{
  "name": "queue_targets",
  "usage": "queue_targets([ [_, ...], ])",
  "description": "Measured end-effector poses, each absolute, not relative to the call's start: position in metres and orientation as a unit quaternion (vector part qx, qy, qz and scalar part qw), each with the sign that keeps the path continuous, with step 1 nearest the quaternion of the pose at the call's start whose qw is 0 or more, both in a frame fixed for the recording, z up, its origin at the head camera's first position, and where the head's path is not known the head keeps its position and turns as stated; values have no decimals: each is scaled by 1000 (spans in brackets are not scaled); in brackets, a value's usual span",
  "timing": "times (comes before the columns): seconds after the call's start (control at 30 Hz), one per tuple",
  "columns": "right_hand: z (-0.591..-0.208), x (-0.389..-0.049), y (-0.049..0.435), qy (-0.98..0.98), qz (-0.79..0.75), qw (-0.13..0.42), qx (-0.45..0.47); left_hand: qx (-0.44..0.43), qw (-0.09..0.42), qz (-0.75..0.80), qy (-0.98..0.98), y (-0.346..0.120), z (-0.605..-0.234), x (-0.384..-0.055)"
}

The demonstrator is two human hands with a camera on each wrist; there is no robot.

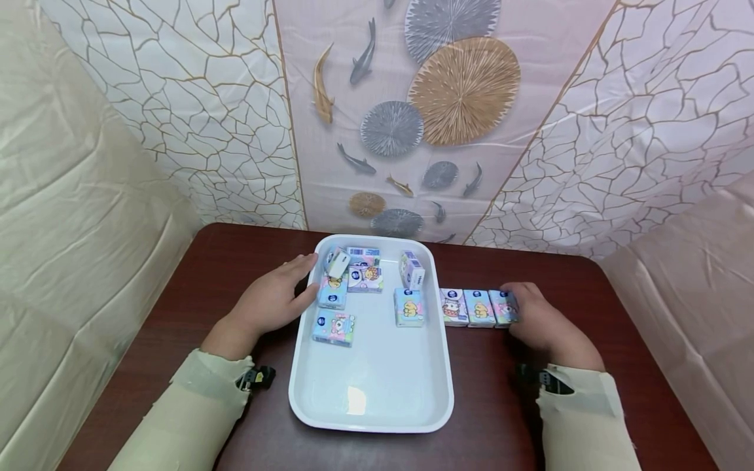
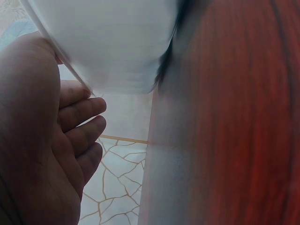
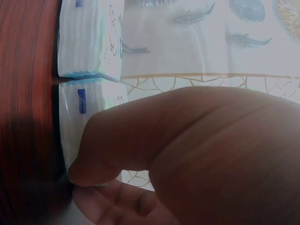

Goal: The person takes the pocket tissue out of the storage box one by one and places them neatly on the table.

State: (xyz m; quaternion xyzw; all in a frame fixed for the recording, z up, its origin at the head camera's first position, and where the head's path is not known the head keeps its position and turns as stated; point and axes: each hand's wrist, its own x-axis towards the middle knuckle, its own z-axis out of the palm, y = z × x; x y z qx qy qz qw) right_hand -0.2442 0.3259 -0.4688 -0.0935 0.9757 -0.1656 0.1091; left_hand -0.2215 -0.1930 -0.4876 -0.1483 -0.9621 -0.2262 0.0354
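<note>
A row of three small tissue packs lies on the table right of the white tray (image 1: 371, 392). At the row's outer end, my right hand (image 1: 538, 324) holds the last tissue pack (image 1: 504, 307), with the thumb along its near side in the right wrist view. The middle pack (image 1: 480, 307) and the inner pack (image 1: 453, 306) sit beside it, the inner one close to the tray's rim. Against the tray's left rim rests my left hand (image 1: 268, 301), its fingers (image 2: 82, 112) extended and loosely bent in the left wrist view.
Several tissue packs lie in the tray, some piled at its far left, such as the tilted white one (image 1: 338, 263). One pack (image 1: 412, 270) stands on edge at the tray's right. A patterned cloth wall (image 1: 235, 163) closes off the table's back.
</note>
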Motion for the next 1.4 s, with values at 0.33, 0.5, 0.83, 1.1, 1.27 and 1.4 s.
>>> queue_targets([
  [0.33, -469, -244, 325, 975, -166, 106, -100, -151, 35, -220, -963, -193, -488, -222],
  [0.5, -468, -244, 325, 974, -171, 116, -90, -151, 33, -224, -962, -193, -487, -221],
  [0.83, -466, -244, 323, 972, -179, 125, -84, -151, 30, -225, -962, -193, -486, -220],
  [1.1, -466, -244, 322, 972, -177, 129, -85, -148, 30, -223, -963, -192, -487, -220],
  [1.27, -465, -243, 322, 972, -179, 124, -86, -151, 31, -226, -962, -193, -486, -221],
  [1.4, -462, -242, 321, 973, -178, 115, -89, -152, 30, -225, -962, -193, -486, -222],
])
